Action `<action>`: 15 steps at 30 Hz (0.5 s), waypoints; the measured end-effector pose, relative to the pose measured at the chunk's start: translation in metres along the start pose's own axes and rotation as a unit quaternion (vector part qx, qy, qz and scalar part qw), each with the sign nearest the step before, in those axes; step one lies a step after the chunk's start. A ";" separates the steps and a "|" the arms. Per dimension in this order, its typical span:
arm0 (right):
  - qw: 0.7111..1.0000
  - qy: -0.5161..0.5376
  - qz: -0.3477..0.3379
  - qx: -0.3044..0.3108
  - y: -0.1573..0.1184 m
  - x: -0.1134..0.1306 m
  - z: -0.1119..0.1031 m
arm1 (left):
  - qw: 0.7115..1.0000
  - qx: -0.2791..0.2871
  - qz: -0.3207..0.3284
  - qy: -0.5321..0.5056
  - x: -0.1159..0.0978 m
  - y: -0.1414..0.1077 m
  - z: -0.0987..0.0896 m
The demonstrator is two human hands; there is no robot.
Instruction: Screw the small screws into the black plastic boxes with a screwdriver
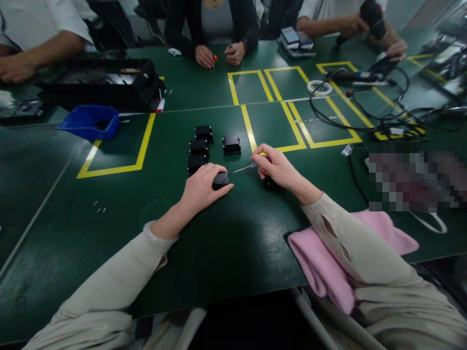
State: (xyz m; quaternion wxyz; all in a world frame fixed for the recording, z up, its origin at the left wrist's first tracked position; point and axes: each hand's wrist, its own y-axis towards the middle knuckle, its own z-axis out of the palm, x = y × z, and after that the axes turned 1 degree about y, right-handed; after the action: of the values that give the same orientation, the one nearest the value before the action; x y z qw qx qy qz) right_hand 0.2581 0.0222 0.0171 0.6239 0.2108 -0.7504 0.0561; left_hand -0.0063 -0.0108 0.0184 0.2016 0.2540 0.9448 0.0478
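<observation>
My left hand (205, 188) is closed around a small black box-shaped part (221, 181) on the green table. In my right hand (269, 165) is a screwdriver (243, 169) with a thin metal shaft, its tip reaching the right side of that part. Several similar black parts (199, 147) stand in a column just beyond my left hand, and one more black part (231, 144) sits apart to their right. Another dark part (270, 183) lies under my right hand, mostly hidden by it.
Small screws (99, 210) lie on the left. A blue scoop-shaped bin (91, 122) and a long black housing (105, 82) stand farther back. A pink cloth (321, 262) lies under my right forearm. Cables (365, 126) tangle at right. Co-workers (219, 29) sit opposite.
</observation>
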 end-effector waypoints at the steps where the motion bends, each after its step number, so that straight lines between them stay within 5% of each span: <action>1: 1.000 0.000 -0.001 0.002 0.000 0.000 0.000 | 1.000 0.001 0.001 0.000 0.000 0.000 0.000; 15: 1.000 0.006 -0.016 -0.001 0.000 0.002 0.000 | 1.000 0.004 0.003 0.000 0.001 0.000 -0.001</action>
State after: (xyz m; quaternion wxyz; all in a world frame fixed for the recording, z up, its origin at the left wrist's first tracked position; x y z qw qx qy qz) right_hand 0.2582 0.0218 0.0188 0.6294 0.2220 -0.7432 0.0468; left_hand -0.0070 -0.0107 0.0188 0.2007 0.2577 0.9441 0.0451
